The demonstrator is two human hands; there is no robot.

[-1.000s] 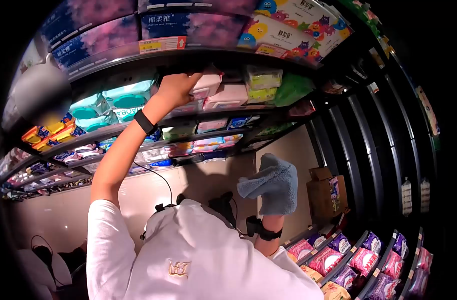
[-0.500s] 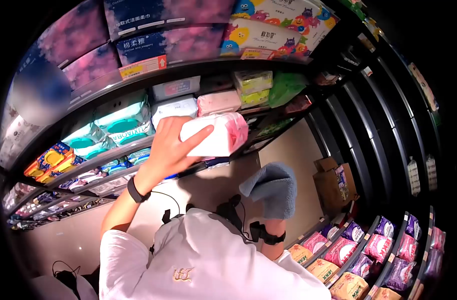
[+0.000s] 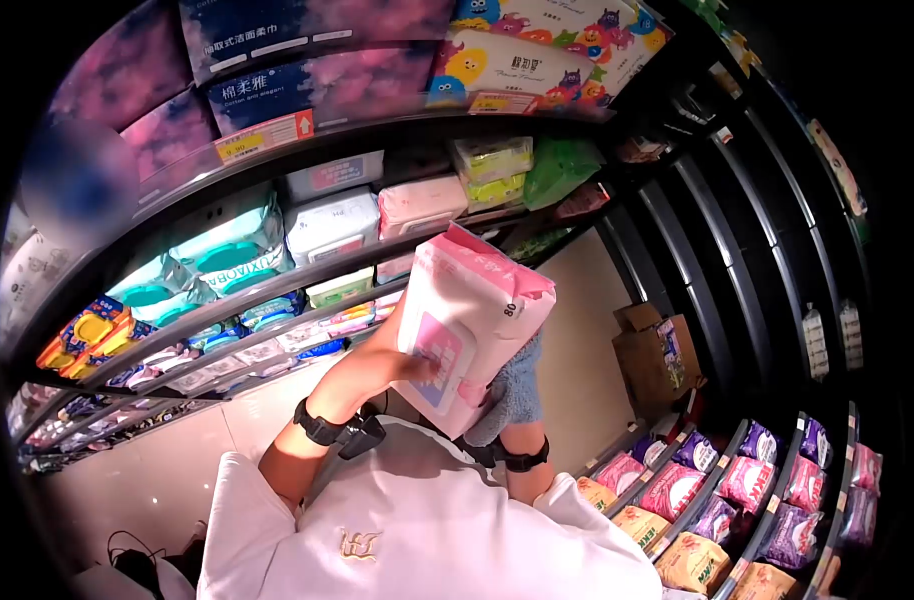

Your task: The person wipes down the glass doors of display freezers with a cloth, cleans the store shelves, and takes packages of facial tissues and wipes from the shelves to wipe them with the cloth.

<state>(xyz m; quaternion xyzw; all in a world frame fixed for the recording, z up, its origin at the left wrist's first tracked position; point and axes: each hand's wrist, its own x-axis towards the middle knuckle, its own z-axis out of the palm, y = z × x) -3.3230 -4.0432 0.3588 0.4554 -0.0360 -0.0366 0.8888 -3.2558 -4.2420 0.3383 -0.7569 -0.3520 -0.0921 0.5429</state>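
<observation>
A white and pink pack of wet wipes [image 3: 477, 320], marked 80, is held upright and tilted in front of my chest. My left hand [image 3: 385, 358] is closed on its left side, with part of the fingers hidden behind it. A grey-blue towelling cloth [image 3: 517, 395] covers my right hand [image 3: 507, 405] and presses against the pack's lower right side. The fingers under the cloth are hidden.
A shelf unit [image 3: 277, 265] with several wipes packs runs along the left, facial tissue packs [image 3: 327, 90] above. Dark shelves [image 3: 727, 240] curve on the right, with a cardboard box [image 3: 652, 360] on the floor. Purple and pink packs [image 3: 747, 480] fill the lower right shelves.
The wipes pack has come away from the shelf, down toward my chest, and turned its printed front up. My right hand with the cloth has risen to the pack's side.
</observation>
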